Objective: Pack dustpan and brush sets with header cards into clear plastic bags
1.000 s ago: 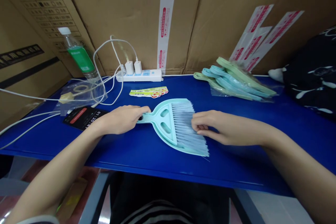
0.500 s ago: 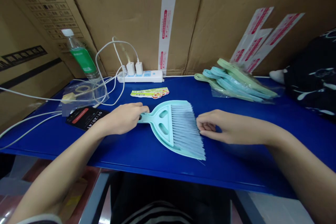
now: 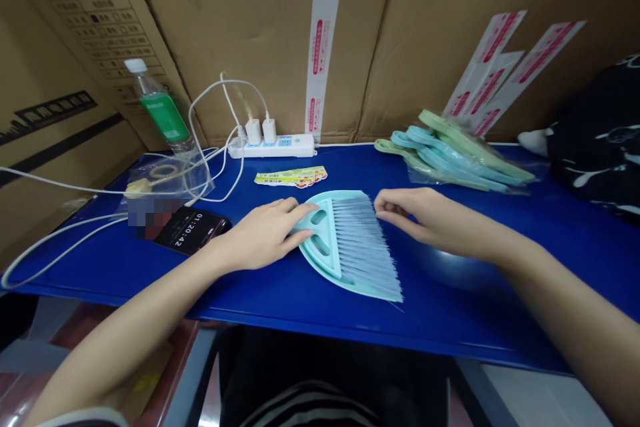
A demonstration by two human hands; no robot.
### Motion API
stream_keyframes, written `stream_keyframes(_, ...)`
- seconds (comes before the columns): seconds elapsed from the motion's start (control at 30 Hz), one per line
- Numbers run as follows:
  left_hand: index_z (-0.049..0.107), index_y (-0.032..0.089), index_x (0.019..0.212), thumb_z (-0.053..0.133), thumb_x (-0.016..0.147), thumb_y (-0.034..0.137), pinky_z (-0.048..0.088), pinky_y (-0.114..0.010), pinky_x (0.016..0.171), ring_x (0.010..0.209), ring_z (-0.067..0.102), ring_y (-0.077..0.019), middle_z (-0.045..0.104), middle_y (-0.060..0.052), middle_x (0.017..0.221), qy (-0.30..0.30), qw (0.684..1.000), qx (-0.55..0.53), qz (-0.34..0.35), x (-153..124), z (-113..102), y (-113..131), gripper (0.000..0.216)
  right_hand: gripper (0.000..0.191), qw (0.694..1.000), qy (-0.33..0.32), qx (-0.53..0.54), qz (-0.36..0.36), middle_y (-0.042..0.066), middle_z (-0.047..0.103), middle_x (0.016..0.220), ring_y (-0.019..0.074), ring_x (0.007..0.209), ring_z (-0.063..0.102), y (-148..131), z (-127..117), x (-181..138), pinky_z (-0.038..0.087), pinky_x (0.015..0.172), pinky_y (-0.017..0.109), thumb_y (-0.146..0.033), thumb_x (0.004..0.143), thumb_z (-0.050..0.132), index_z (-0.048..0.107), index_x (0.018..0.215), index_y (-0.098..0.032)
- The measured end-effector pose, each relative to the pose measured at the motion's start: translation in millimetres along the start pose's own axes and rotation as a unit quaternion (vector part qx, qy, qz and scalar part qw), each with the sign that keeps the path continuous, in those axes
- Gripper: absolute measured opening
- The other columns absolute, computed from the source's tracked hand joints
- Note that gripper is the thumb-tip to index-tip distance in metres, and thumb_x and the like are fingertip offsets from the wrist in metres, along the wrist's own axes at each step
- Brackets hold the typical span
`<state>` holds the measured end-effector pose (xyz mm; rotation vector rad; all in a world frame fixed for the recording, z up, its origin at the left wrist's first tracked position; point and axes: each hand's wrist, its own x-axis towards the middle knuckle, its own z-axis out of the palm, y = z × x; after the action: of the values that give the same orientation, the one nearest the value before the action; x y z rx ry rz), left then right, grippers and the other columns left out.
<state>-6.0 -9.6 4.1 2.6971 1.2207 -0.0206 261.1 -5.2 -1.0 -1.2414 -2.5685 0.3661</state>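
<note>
A light-blue hand brush (image 3: 360,237) with grey-blue bristles lies flat on the blue table (image 3: 280,300), nested in a matching dustpan (image 3: 319,269). My left hand (image 3: 265,233) is closed over the handle end, thumb and forefinger on the brush's body by its two oval holes. The handle itself is hidden under that palm. At the far corner of the bristle tips is my right hand (image 3: 417,213), its thumb and fingertips drawn together in a pinch. Whether a bristle is between those fingertips cannot be made out.
Bagged green and blue brush-and-pan sets (image 3: 455,153) lie at the back right. Behind are paper labels (image 3: 291,177) and a power strip (image 3: 295,145) with white cables. Left stand a bottle (image 3: 165,113) and a phone (image 3: 193,230). Cardboard (image 3: 250,20) walls the back.
My left hand has slid right along the handle onto the brush's body. My right hand has moved up to the far bristle corner, its fingers now pinched. The view has shifted slightly.
</note>
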Motion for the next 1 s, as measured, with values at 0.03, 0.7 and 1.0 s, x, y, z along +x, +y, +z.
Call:
stream_keyframes(0.03,0.038,0.021,0.137,0.035,0.098,0.037,0.046,-0.038,0.091,0.107,0.057,-0.0247,0.058,-0.009,0.114,0.003,1.000,0.002,-0.002,0,1,0,0.043,0.019,0.999,0.028,-0.018,-0.013,0.004,0.058,0.070,0.0184,0.064,0.053,0,3,4,0.040,0.060,0.031,-0.027,0.089,0.035,0.045,0.073,-0.024)
stream_keyframes(0.7,0.037,0.018,0.137,0.035,0.096,0.033,0.048,-0.043,0.090,0.108,0.059,-0.0281,0.057,-0.012,0.118,0.001,1.000,0.016,-0.008,-2,2,3,0.044,0.023,0.960,-0.004,-0.227,-0.164,0.010,0.075,0.091,0.0239,0.087,0.064,-3,22,124,0.040,0.074,0.035,-0.014,0.088,0.051,0.073,0.089,-0.017)
stream_keyframes(1.0,0.035,0.016,0.138,0.035,0.096,0.033,0.047,-0.042,0.091,0.110,0.058,-0.0285,0.056,-0.012,0.122,0.001,1.000,0.006,-0.004,-2,3,2,0.045,0.026,0.962,0.082,-0.224,-0.129,0.011,0.068,0.079,0.0210,0.074,0.060,-11,-1,84,0.038,0.073,0.033,-0.019,0.088,0.039,0.063,0.076,-0.016)
